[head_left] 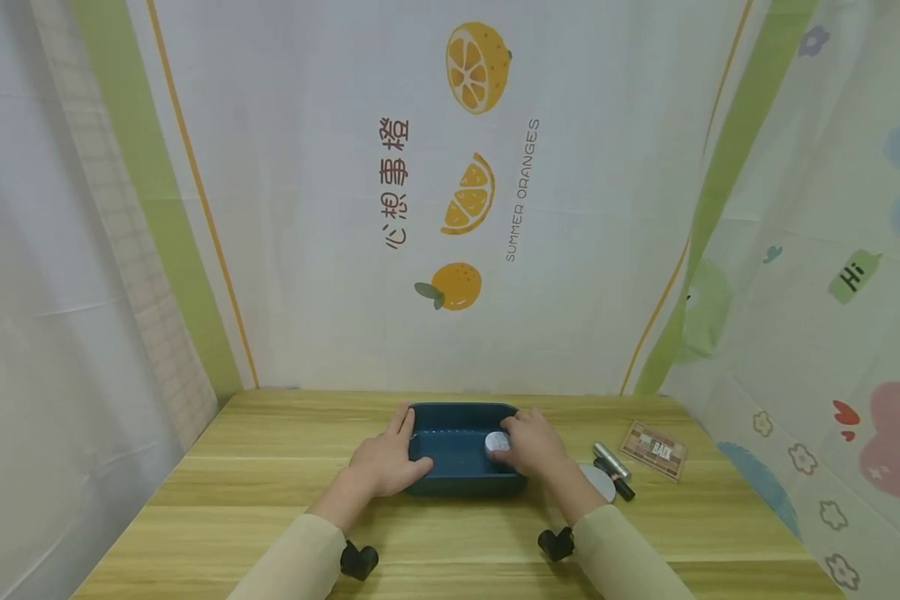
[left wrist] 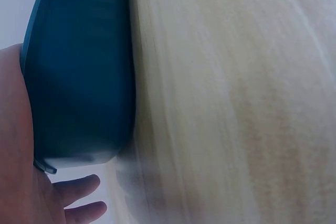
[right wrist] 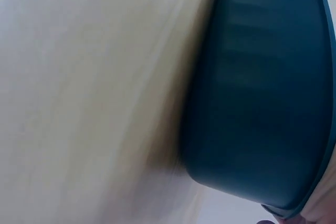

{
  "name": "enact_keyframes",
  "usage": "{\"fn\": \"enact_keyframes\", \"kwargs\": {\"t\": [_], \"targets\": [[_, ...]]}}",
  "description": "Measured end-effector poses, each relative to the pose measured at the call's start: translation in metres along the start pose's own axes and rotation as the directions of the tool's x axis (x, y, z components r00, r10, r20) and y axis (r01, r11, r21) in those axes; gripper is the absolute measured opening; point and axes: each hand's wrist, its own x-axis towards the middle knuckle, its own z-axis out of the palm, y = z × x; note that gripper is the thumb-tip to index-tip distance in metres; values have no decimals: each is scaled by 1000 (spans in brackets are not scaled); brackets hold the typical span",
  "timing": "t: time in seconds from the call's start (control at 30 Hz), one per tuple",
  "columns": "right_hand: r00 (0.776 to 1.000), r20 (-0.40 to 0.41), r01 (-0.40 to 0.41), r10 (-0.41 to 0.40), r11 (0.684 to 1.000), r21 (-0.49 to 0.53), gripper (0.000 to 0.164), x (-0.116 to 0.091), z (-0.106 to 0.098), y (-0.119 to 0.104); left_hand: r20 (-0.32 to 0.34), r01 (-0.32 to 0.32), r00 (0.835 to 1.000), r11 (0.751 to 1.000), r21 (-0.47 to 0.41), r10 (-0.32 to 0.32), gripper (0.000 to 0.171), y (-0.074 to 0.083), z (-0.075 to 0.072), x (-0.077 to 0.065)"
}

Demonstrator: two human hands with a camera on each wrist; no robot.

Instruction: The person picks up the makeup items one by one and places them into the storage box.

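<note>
A dark blue rectangular basin (head_left: 465, 486) stands on the wooden table between both hands. My left hand (head_left: 382, 462) rests along its left end, thumb over the front part and fingers stretched toward the far corner. In the left wrist view, the palm lies against the rim of the basin (left wrist: 79, 77) and two fingertips reach past its corner. Over the basin's right end, my right hand (head_left: 536, 446) holds a small round white object (head_left: 497, 444) between thumb and fingers, inside the basin. Most of the right hand is out of sight in the right wrist view, behind the basin (right wrist: 257, 93).
Right of the basin lie a silver tube (head_left: 612, 459), a black-capped tube (head_left: 624, 488) and a round white disc (head_left: 598, 483), partly hidden by the right forearm. Farther right is a flat brown makeup palette (head_left: 637, 442). A printed curtain (head_left: 330, 317) hangs behind the table (head_left: 270, 475).
</note>
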Motion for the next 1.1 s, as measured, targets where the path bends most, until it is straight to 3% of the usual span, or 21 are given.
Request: {"fn": "enact_keyframes", "kwargs": {"t": [0.57,0.87,1.1], "targets": [[998,-22,-56,63,973,224,58,-1,-1,7,19,22,1000,1000,5,-22,101,2,-1,1],[998,-36,-40,59,919,393,53,-3,-11,13,20,27,999,1000,6,-27,102,6,-4,-1],[995,-60,-46,77,912,409,52,-8,-24,29,19,30,999,1000,6,-30,102,5,-3,0]]}}
